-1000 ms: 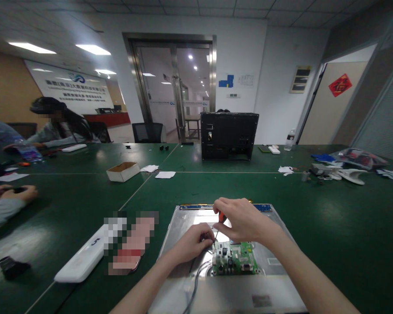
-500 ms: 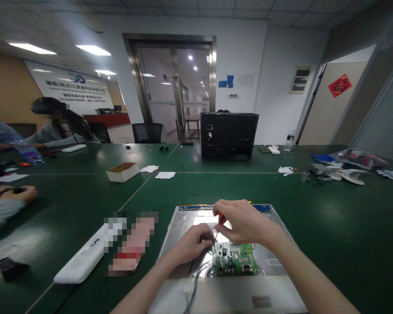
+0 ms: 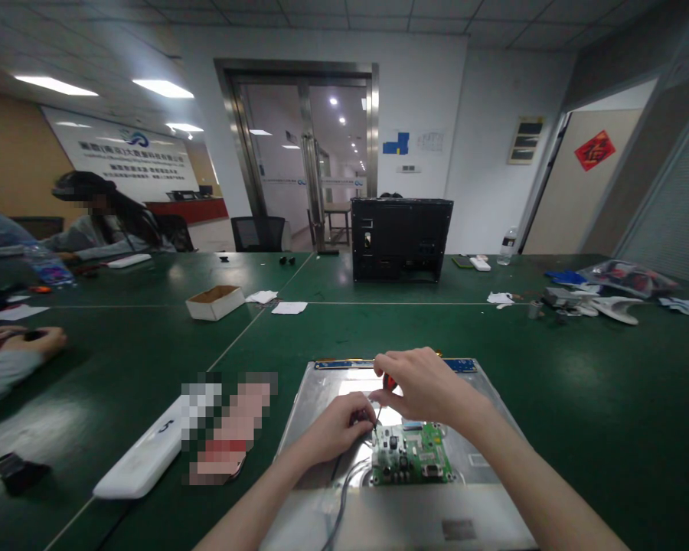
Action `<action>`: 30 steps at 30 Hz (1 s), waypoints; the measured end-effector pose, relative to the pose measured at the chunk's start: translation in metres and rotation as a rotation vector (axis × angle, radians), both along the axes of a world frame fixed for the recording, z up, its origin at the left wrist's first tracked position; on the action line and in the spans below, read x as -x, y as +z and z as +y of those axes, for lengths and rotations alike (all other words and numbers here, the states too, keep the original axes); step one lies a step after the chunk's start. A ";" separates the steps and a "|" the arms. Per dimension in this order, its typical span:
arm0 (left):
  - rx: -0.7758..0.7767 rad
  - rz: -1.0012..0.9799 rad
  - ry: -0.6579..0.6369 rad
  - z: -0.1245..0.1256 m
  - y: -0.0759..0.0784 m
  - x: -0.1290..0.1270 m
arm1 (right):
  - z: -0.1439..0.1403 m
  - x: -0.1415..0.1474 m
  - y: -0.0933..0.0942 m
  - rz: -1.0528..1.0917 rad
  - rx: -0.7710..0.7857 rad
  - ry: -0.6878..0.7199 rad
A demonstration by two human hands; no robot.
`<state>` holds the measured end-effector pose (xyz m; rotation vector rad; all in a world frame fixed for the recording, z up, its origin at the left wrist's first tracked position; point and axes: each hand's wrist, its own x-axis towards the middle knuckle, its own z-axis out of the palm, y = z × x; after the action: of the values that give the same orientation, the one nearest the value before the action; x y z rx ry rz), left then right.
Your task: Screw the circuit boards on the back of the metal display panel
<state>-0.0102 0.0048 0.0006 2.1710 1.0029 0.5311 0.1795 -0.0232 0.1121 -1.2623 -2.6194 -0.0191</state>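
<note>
Green tabletop [image 3: 574, 375] bears a circuit board [image 3: 412, 454] just beside the left fingers [image 3: 360, 402].

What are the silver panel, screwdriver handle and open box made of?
Silver panel: probably sheet metal, smooth and shiny, given the glare.
Screwdriver handle: likely plastic, from its bright red colour; mostly hidden, finish unclear.
Open box: looks like cardboard, matt, pale outside, brown inside.

Panel [image 3: 402, 513]: on the table [image 3: 586, 436], before the wearer
Board [image 3: 410, 457]: on the panel, near its middle
Screwdriver [image 3: 389, 381]: in the right hand [image 3: 430, 386], at the board's far left corner
Phone [image 3: 230, 432]: left of the panel
Slab [image 3: 135, 463]: left of the phone
Box [image 3: 217, 306]: farther back, beyond slab and phone
Monitor [image 3: 402, 239]: behind the panel, before the doors [image 3: 275, 145]
</note>
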 end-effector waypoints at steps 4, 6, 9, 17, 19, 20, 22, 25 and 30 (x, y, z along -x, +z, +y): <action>0.000 -0.005 0.015 0.000 0.000 0.000 | -0.002 -0.004 0.000 0.069 0.040 0.066; 0.004 -0.005 0.021 -0.001 0.002 0.000 | -0.002 -0.003 -0.001 0.067 0.044 0.063; 0.000 -0.014 0.015 -0.001 0.004 0.000 | 0.001 0.000 -0.003 0.049 -0.002 0.028; 0.011 -0.033 0.013 0.003 -0.006 0.001 | -0.001 0.001 -0.004 0.045 -0.058 0.071; 0.008 -0.041 0.002 0.004 -0.007 0.001 | -0.002 0.000 -0.004 0.086 -0.044 0.115; 0.008 -0.041 -0.002 0.004 -0.007 0.001 | -0.002 0.001 -0.005 0.095 -0.030 0.124; 0.008 -0.035 0.001 0.004 -0.006 0.000 | -0.001 0.002 -0.006 0.094 -0.007 0.118; 0.009 -0.025 0.009 0.002 -0.003 0.000 | 0.002 0.004 -0.006 0.057 -0.008 0.063; 0.011 -0.021 -0.019 0.003 -0.003 0.001 | 0.002 0.003 -0.004 0.017 -0.033 0.040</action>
<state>-0.0112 0.0076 -0.0026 2.1585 0.9713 0.5372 0.1765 -0.0215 0.1086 -1.1942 -2.6182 -0.0449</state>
